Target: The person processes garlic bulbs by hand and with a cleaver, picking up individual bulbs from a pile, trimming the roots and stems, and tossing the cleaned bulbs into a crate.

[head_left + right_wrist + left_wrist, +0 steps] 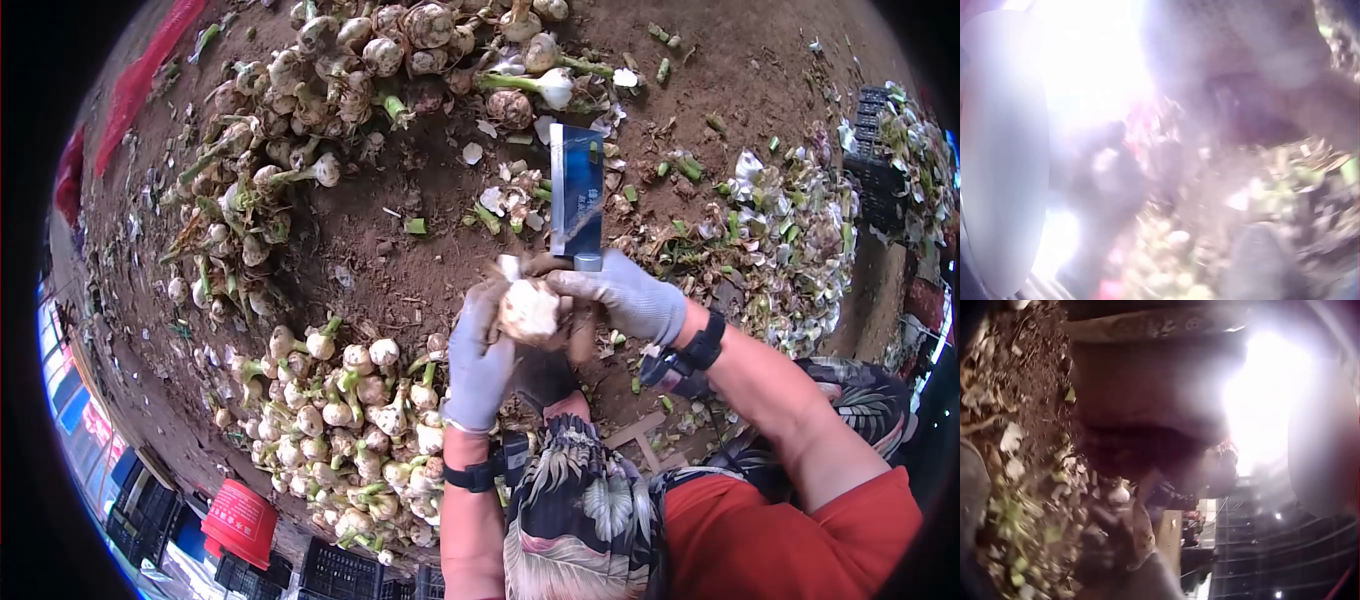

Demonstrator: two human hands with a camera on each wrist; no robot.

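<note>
In the head view my left hand (478,350), in a grey glove, holds a pale garlic bulb (528,310) with dirt on its skin. My right hand (632,298), gloved too, is at the bulb's right side with its thumb over it. That same hand grips a knife by its handle, and the broad blue blade (577,195) with a pale left edge points away from me. The right fingers are partly hidden behind the bulb. Both wrist views are blurred and glare-washed; a gloved finger (1142,534) shows low in the left one.
A heap of trimmed garlic bulbs (340,420) lies at my left, and untrimmed garlic (350,80) with stems curves beyond it. Peel and stem scraps (790,240) pile at the right near a black crate (872,160). A red bucket (240,522) stands lower left.
</note>
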